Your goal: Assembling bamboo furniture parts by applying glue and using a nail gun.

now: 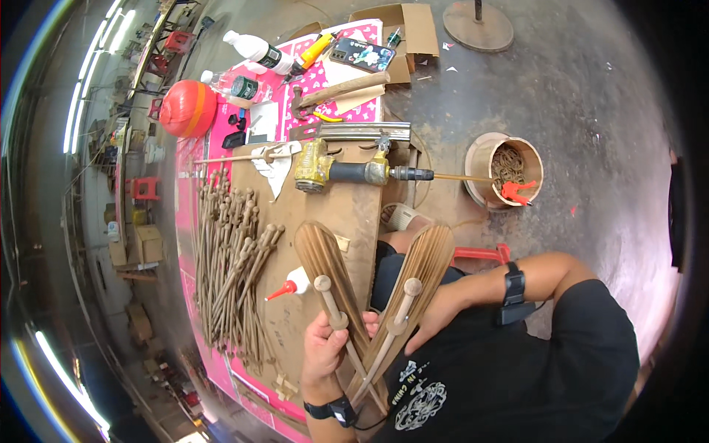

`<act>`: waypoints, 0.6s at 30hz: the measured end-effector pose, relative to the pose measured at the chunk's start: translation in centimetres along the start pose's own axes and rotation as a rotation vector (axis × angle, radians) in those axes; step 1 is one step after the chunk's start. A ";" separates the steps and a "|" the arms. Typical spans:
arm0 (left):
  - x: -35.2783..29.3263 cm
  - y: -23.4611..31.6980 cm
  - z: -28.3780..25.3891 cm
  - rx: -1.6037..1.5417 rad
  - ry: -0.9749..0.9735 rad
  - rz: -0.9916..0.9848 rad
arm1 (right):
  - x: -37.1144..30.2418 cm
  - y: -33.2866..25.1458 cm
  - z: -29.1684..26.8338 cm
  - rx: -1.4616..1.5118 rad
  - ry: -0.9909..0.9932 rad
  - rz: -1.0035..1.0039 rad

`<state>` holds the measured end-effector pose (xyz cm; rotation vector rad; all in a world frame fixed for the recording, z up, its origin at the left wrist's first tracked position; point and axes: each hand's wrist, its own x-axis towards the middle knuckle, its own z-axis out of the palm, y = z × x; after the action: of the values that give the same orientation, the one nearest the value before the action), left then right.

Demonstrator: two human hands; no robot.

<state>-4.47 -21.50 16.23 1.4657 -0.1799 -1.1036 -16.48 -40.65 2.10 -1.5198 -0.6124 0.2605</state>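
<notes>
- Facing heaped knobbed rods [233,273].
- Gripping left paddle [317,251] and left rod [330,303] in left hand [325,345], fingers curled closed, before torso.
- Touching right paddle [430,255] with right hand [437,316], fingers partly hidden; can't tell closure.

Pale capital letters [410,373] can be made out on the chest of the black short-sleeved cloth shirt [502,369], above a round pale emblem [421,407]. Near the top edge of the brown-and-pink counter [288,210], a white plastic bottle [255,50] carries a dark label [272,57] and a clear plastic bottle [224,80] a dark green label [244,87]; the print on both labels is too small to read.
</notes>
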 end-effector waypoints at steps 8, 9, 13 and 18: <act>0.3 0.4 -0.8 -0.124 -0.040 0.096 | -15.4 4.7 -6.4 -0.026 1.297 0.346; 0.2 0.8 -0.7 -0.111 -0.029 0.129 | -17.3 6.0 -7.8 -0.020 1.511 0.398; -0.3 1.6 -0.5 -0.035 0.122 0.229 | -22.4 13.8 -12.2 -0.464 1.909 0.557; -1.8 1.2 -6.3 -0.019 0.217 0.216 | -27.6 24.6 -14.0 -0.450 1.585 1.065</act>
<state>-0.45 -16.19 17.03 1.4997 -0.1698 -0.7657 -26.71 -65.57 -26.86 -1.8027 1.4945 -0.3489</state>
